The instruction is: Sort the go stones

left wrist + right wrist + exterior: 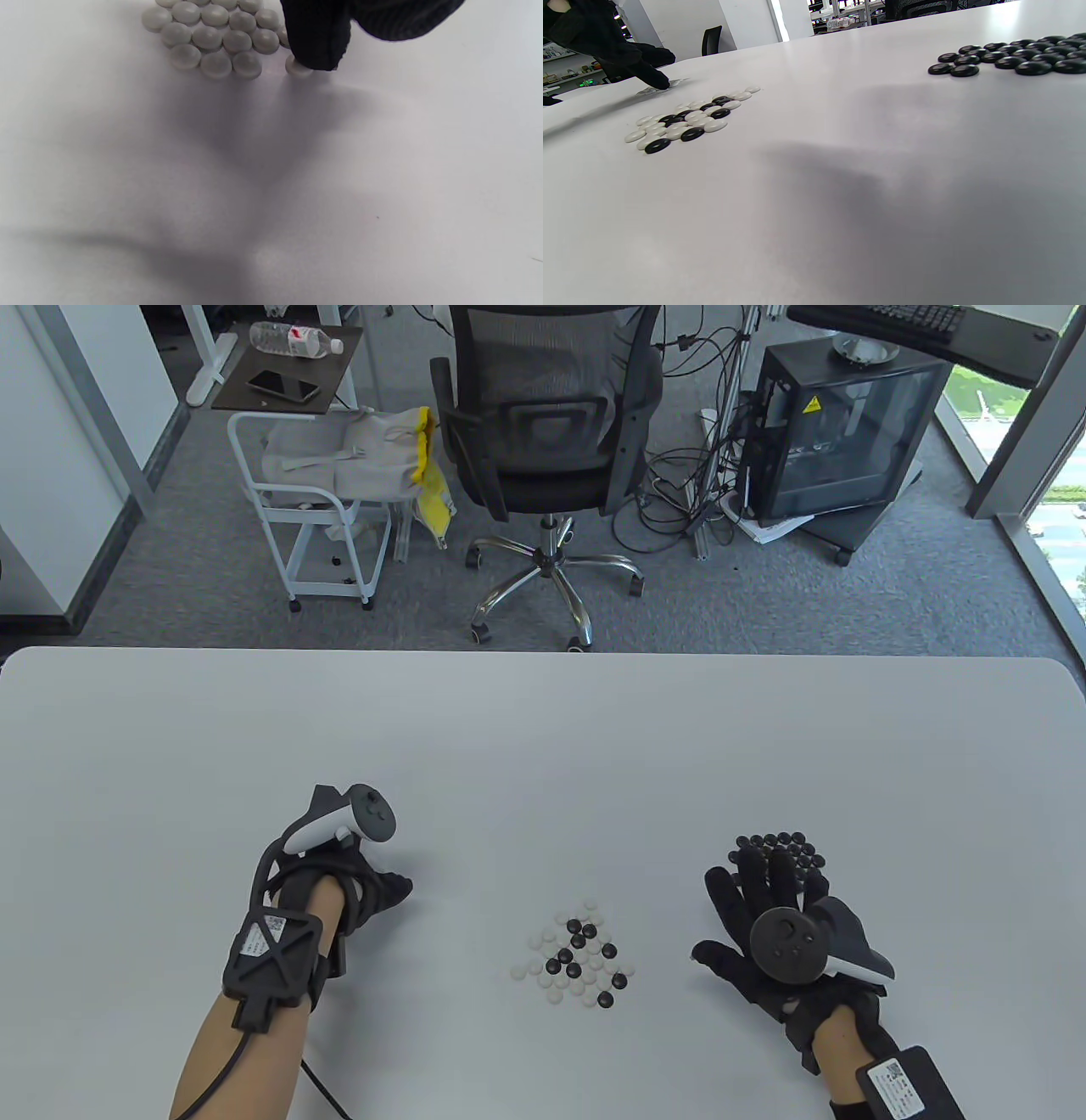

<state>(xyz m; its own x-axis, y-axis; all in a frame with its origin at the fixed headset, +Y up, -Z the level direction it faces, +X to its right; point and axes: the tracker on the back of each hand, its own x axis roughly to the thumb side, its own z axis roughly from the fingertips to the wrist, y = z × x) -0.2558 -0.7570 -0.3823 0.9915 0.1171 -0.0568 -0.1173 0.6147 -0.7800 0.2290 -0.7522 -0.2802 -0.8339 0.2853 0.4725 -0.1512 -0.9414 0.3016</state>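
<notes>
Between the two hands on the table (543,746) lies the mixed pile (573,954) of black and white stones, still unsorted. The white group (216,36) sits under the left hand (339,874); in the left wrist view one gloved fingertip (316,42) presses a single white stone (298,68) just beside that group, apart from its nearest neighbour. Whether other fingers grip it cannot be told. The right hand (780,933) is spread flat, fingers extended, holding nothing, its fingertips at the near edge of the black group (780,848). The mixed pile lies inboard of both hands; the right hand, being free, is judged better placed to take the next black stone.
</notes>
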